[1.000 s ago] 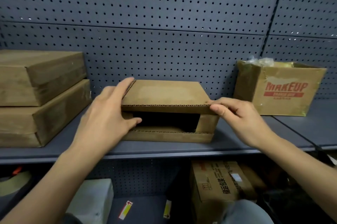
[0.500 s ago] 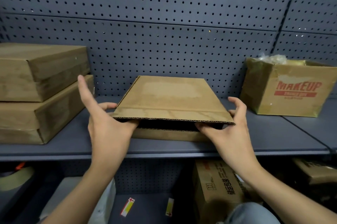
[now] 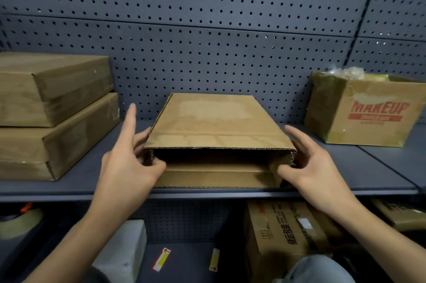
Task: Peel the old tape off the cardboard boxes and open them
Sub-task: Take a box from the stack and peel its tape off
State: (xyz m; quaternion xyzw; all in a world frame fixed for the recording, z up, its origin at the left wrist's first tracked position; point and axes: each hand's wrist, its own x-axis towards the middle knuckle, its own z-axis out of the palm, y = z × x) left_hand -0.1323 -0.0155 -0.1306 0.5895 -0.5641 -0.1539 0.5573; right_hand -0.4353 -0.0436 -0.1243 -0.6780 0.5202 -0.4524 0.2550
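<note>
A flat brown cardboard box [image 3: 214,121] lies in the middle of the grey shelf [image 3: 345,167], its front end open and its top flap raised. My left hand [image 3: 129,163] pinches the small side flap at the box's front left corner, index finger pointing up. My right hand [image 3: 311,165] pinches the side flap at the front right corner, thumb inside the opening, other fingers spread along the outside. The bottom flap lies flat on the shelf. The inside of the box is dark. Pale patches mark the box's top.
Two flat cardboard boxes [image 3: 50,112] are stacked at the shelf's left. A box printed MAKEUP [image 3: 368,112] stands open at the right. Pegboard [image 3: 207,29] backs the shelf. Below are a printed carton [image 3: 288,236], a white block [image 3: 124,248] and a tape roll [image 3: 18,222].
The top flap went from folded down over the front to raised. Both hands moved from the box's top edge down to the side flaps at the front corners.
</note>
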